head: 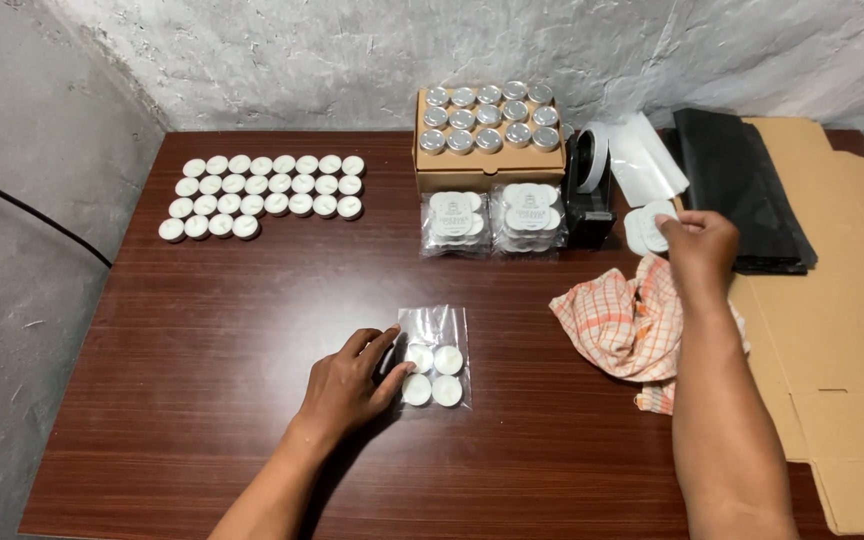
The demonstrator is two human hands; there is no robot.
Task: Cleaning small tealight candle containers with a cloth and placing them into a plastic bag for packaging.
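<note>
Left hand [352, 380]: fingers spread flat on clear bag [434, 357] of four white candles.
Right hand [697, 245]: pinches round white labels [646, 229].

— We see a dark reddish-brown table [232, 330] with a fine wood grain, and on it rows of white tealights [262, 195]. What colour do we give the bag?

— We call the small bag [435, 350] clear and glossy, with four white discs inside. The two packed bags [497, 220] behind it are clear too, filled with white.

— And the box?

— We find the open box [487, 170] plain tan cardboard, its candles [490, 118] silvery grey on top. The flat cardboard [842, 320] at the right is the same tan.

— The cloth?

— We see the cloth [617, 320] checked in orange and cream. The tape dispenser [587, 210] is black, the stack of sheets [742, 190] black, the labels [645, 228] white, and the wall [352, 50] mottled grey.
</note>
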